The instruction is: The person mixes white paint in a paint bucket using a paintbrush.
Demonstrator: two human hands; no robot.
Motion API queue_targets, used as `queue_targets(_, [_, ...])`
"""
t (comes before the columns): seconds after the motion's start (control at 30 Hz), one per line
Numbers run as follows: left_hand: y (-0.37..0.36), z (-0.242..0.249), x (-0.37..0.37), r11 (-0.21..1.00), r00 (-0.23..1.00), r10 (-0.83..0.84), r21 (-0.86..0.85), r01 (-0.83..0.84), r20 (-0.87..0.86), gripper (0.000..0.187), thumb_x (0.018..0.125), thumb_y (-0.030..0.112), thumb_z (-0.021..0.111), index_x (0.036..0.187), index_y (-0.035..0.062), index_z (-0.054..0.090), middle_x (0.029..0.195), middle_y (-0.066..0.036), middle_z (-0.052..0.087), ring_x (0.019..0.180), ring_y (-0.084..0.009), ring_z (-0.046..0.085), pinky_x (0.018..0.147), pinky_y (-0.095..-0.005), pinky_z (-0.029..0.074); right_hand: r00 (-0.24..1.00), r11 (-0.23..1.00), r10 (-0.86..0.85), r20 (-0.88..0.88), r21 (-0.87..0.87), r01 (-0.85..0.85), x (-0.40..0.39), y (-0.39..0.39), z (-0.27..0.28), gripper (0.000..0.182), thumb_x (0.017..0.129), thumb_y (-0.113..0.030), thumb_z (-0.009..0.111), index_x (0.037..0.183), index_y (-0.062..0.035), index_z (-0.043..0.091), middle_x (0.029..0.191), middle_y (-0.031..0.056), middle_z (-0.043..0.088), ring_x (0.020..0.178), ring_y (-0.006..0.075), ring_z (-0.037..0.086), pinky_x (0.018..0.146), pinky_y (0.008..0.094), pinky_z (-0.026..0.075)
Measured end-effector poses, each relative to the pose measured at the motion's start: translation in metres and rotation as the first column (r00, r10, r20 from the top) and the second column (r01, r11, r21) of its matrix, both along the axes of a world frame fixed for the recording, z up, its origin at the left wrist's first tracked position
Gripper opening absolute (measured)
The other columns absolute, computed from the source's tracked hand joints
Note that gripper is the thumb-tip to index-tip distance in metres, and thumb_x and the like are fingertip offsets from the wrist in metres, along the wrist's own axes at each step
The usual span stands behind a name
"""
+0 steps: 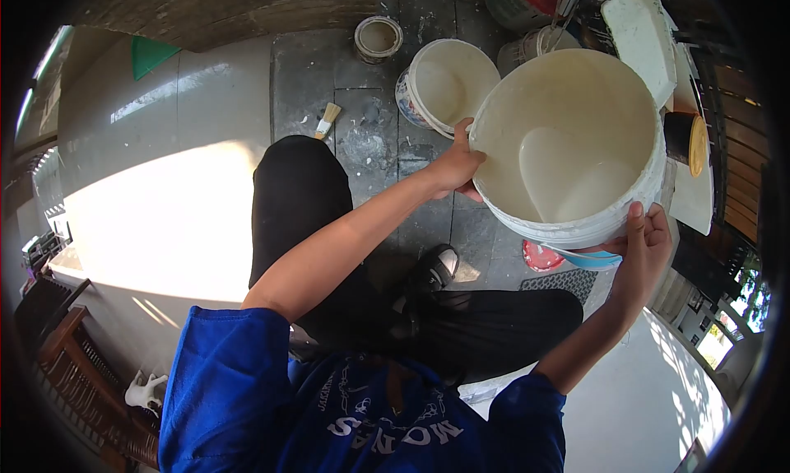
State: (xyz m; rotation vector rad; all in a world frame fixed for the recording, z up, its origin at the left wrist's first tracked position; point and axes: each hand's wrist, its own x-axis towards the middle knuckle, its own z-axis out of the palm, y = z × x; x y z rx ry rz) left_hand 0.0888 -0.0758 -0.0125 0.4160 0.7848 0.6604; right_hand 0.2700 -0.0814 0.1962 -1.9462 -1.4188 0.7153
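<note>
A large white bucket (576, 222) is held up in both hands, its open top facing me, with a pale, wet liquid pooled inside. My left hand (457, 168) grips the bucket's left rim, thumb on the edge and fingers underneath. At the lower right side, my right hand (646, 236) is closed round the wall, thumb near the rim. Just behind and left of it stands a smaller white bucket (451, 82), open and coated pale inside. The large bucket overlaps part of the smaller one in view.
On the dark tiles are a small open can (378, 39), a brush (327, 121) and a red lid (542, 256). More containers (527, 4) stand at the back. White boards (643, 41) and a dark pot with a yellow top (698, 145) are at the right.
</note>
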Motion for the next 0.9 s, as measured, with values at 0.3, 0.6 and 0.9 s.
queue_targets(0.3, [-0.009,-0.006,0.013,0.988,0.984,0.146,0.072,-0.139,-0.099,0.068,0.087,0.013,0.041,0.139,0.0146,-0.002,0.115,-0.02,0.05,0.082,-0.0243,0.063,0.05,-0.0311,0.056,0.998,1.0,0.027,0.053,-0.009,-0.027,0.001,0.001,0.001,0.031,0.087,-0.031,0.062,0.086,-0.0005,0.057,0.065,0.001,0.06,0.045,0.0038,0.053,0.041,0.0152,0.04])
queue_targets(0.6, [-0.01,-0.011,0.018,0.999,0.999,-0.035,-0.008,0.035,0.018,0.071,0.09,0.017,0.045,0.144,0.0249,-0.001,0.126,-0.014,0.045,0.095,-0.0237,0.06,0.063,-0.0345,0.057,0.98,0.998,0.062,0.188,-0.031,-0.057,-0.022,0.014,0.01,0.031,0.086,-0.03,0.064,0.092,-0.0001,0.06,0.064,0.0008,0.063,0.045,0.0015,0.049,0.046,0.014,0.037])
queue_targets(0.9, [-0.006,0.011,0.001,0.978,0.97,-0.195,-0.052,0.204,0.142,0.09,0.086,0.009,0.051,0.141,0.028,-0.017,0.133,-0.02,0.036,0.103,-0.027,0.057,0.075,-0.0386,0.058,0.977,0.998,0.058,0.204,-0.022,-0.054,-0.025,0.017,0.018,0.029,0.086,-0.031,0.064,0.085,-0.0025,0.058,0.06,-0.0018,0.058,0.045,-0.0002,0.045,0.046,0.0129,0.032])
